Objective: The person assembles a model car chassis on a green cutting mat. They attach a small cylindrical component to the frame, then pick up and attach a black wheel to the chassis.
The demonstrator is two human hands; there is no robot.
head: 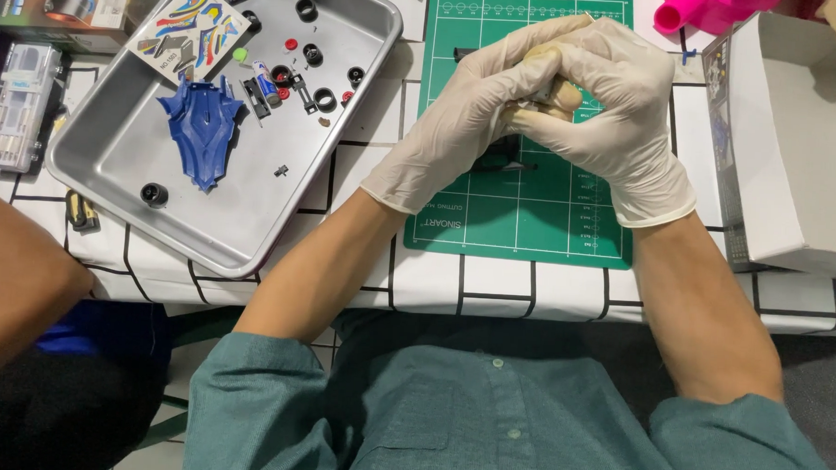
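Observation:
Both hands wear white gloves and meet above a green cutting mat (516,215). My left hand (468,116) and my right hand (617,112) are closed together around a small part (539,98) that is almost fully hidden between the fingers. A dark piece (504,159) lies on the mat just under the hands. To the left, a metal tray (214,228) holds a blue toy car body (202,130), several small black wheels (154,194), a sticker sheet (189,31) and small batteries.
A clear plastic tool case (20,105) lies at the far left. A white box (792,137) stands at the right, with pink and cream objects behind it. Another person's arm (14,276) enters at the lower left. The table has a white gridded cover.

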